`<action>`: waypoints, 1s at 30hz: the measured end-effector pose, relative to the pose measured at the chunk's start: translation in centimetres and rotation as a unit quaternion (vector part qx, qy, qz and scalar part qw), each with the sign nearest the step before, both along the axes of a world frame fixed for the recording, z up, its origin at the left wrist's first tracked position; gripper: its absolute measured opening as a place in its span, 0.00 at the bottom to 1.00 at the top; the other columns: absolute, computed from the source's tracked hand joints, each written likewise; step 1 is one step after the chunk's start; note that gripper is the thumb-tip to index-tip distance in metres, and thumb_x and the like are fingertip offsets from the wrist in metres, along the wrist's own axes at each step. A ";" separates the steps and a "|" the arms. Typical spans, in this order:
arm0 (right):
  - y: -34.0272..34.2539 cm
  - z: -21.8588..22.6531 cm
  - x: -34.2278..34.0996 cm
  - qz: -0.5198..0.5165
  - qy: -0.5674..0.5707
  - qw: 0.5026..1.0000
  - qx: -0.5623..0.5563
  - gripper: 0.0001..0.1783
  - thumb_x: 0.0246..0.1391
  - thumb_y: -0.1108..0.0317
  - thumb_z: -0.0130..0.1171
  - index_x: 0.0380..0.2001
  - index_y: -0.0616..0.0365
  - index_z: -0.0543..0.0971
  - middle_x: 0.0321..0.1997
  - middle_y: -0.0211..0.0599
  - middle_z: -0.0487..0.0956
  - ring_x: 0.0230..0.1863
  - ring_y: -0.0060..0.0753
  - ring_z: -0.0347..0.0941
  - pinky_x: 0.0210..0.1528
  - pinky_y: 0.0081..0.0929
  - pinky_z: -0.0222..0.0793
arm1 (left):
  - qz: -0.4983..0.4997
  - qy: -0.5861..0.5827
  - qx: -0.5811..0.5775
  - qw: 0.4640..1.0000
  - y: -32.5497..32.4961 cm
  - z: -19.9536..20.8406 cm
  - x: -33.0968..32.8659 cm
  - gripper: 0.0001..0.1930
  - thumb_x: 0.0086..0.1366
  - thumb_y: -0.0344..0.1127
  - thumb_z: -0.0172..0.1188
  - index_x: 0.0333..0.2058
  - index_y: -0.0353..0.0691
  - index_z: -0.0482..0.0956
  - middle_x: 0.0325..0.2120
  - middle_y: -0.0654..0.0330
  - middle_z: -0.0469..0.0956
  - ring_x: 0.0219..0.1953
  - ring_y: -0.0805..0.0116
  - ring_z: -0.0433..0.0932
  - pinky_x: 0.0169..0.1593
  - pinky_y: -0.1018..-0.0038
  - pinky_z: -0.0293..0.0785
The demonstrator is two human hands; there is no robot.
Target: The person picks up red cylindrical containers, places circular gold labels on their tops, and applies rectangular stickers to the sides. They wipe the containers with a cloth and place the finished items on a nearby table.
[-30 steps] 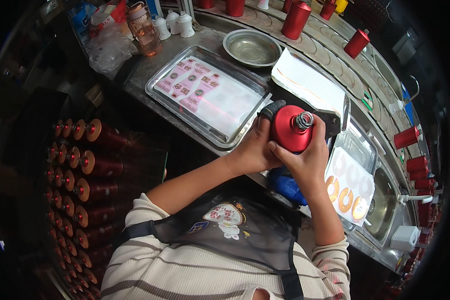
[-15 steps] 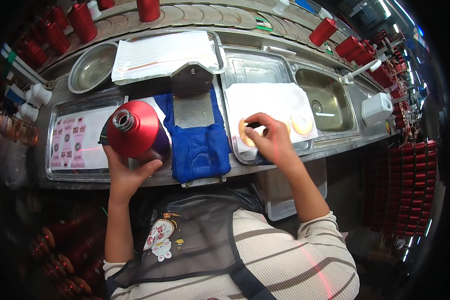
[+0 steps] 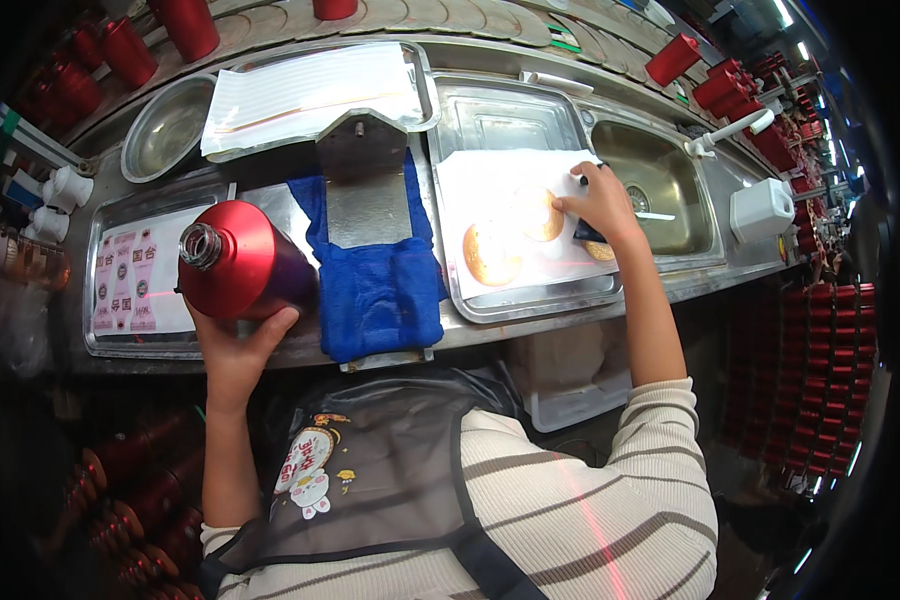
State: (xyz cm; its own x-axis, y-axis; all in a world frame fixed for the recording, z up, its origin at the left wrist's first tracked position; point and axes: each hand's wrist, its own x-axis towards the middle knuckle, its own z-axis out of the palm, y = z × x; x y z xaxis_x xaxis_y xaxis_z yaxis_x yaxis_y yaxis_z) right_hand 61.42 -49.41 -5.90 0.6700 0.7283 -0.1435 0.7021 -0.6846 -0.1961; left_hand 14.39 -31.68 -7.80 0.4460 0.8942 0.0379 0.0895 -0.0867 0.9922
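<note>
My left hand (image 3: 238, 350) is wrapped round the lower body of a shiny red bottle (image 3: 235, 255), tilted so its uncapped clear neck points up and left. On the right, my right hand (image 3: 605, 205) hovers low over a white sheet (image 3: 460, 190). Its thumb and forefinger are apart, with the thumb tip beside a round gold-toned label (image 3: 540, 214). Another such label (image 3: 491, 254) lies nearer on the same sheet, and a third is partly covered by my hand. Something dark shows beneath the right palm; its kind is unclear.
Between my hands stands a metal rest (image 3: 368, 212) draped with a blue cloth (image 3: 382, 305). Printed pink-and-white strips (image 3: 122, 280) lie in the left tray. Behind are a metal bowl (image 3: 170, 128), a tray of white sheets (image 3: 310, 95) and a conveyor; a sink (image 3: 660, 210) is at right.
My right hand has moved right and away from me across the sheet, uncovering the left label. The left hand still grips the red bottle, while the whole view has shifted slightly.
</note>
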 end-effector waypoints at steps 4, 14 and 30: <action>2.6 -1.8 3.2 0.081 0.005 0.996 0.024 0.32 0.41 0.55 0.75 0.52 0.50 0.81 0.49 0.50 0.76 0.53 0.55 0.75 0.55 0.43 0.71 | -0.009 0.018 0.011 1.000 0.1 -0.1 0.0 0.52 0.49 0.29 0.81 0.67 0.38 0.54 0.61 0.54 0.67 0.60 0.62 0.72 0.62 0.64 0.71; 6.4 -3.6 7.3 0.153 0.117 0.981 0.034 0.20 0.42 0.64 0.75 0.37 0.57 0.79 0.34 0.35 0.79 0.38 0.30 0.74 0.43 0.29 0.69 | 0.010 -0.017 0.059 0.998 0.0 1.6 1.2 0.47 0.48 0.31 0.82 0.61 0.37 0.59 0.50 0.54 0.76 0.44 0.68 0.82 0.50 0.69 0.79; 3.2 3.3 -7.2 0.056 0.305 0.903 0.297 0.11 0.63 0.66 0.60 0.40 0.65 0.79 0.33 0.32 0.82 0.33 0.24 0.76 0.38 0.22 0.70 | 0.020 0.030 0.237 0.971 -0.2 3.6 -1.0 0.53 0.46 0.38 0.81 0.66 0.32 0.57 0.60 0.45 0.68 0.63 0.51 0.70 0.67 0.60 0.64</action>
